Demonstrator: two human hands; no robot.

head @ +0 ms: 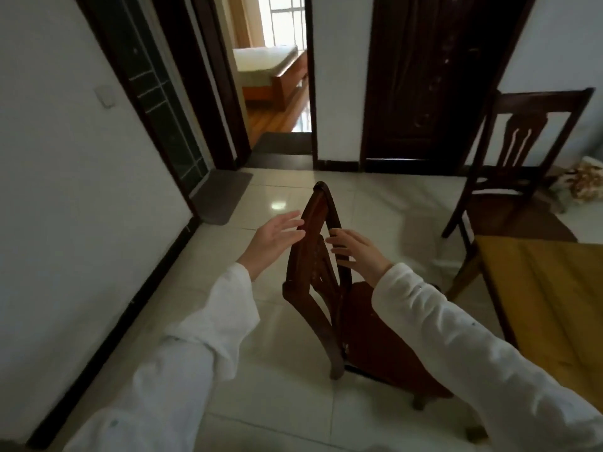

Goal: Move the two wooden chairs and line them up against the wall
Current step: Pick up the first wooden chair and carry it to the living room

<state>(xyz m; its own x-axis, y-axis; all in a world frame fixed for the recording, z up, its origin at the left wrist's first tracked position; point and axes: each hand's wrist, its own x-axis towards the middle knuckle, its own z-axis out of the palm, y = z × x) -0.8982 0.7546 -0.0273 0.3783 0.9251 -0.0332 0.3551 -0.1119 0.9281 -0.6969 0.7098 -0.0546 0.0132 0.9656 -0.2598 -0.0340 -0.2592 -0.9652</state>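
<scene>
A dark reddish wooden chair (313, 256) stands on the tiled floor right in front of me, its curved backrest pointing away. My left hand (277, 236) is open, fingers spread, just left of the backrest's top, barely touching or apart from it. On the backrest's right edge, my right hand (355, 251) rests with fingers curled against the wood, not clearly gripping. A second, darker wooden chair (518, 151) stands at the right, next to the table. The white wall (65, 190) runs along the left.
A yellow-topped wooden table (548, 288) fills the lower right. A grey doormat (222, 197) lies by the glass door on the left. Ahead, an open doorway (277, 93) leads to a bedroom; a dark door (424, 86) is beside it. A bundle (584, 181) lies far right.
</scene>
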